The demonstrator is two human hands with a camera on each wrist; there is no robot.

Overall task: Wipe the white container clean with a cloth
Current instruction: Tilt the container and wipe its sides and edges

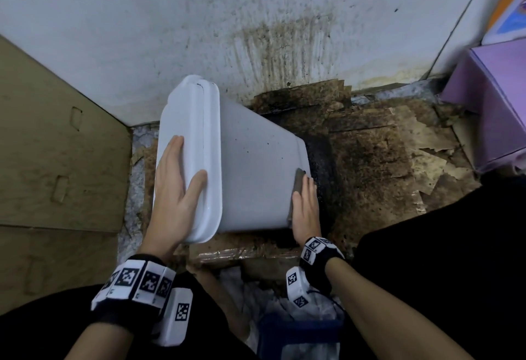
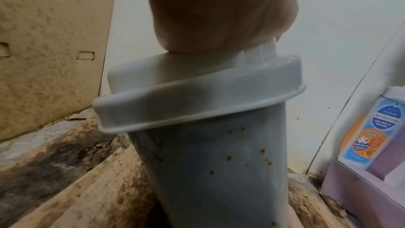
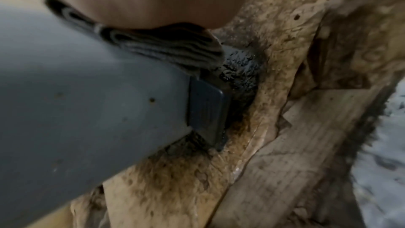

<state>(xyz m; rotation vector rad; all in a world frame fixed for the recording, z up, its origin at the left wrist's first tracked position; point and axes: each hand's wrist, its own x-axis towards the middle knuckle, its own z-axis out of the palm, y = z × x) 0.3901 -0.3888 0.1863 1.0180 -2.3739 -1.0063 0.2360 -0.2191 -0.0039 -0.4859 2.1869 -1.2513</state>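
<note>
Fingers (image 1: 178, 146) of my left hand (image 1: 173, 189) lie spread over the lid end of the white container (image 1: 250, 172), bracing it tipped sideways; beyond them my right hand (image 1: 306, 209) presses flat fingers on the cloth (image 1: 297, 186) near its base. Left wrist: brown specks below my palm remain. Right wrist: striped cloth sits under my hand, probably wiping down toward grime beneath on the cardboard (image 3: 274, 171).
</note>
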